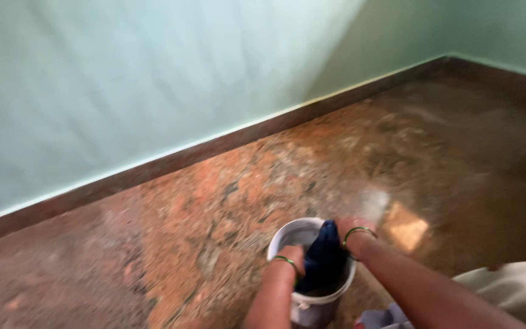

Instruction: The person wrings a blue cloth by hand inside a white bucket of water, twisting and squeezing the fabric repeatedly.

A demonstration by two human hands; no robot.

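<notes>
Speckled reddish-brown stone floor (214,201) carries a small round white plastic bucket (312,304) near the lower edge. Over its rim, the left hand (292,256) and right hand (353,230), each wearing a green bangle, grip a dark blue wet cloth (325,259); their fingers are buried in the folds, so whether they are spread cannot be told.

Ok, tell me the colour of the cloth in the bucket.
Dark navy blue cloth, seen best in the head view.
</notes>
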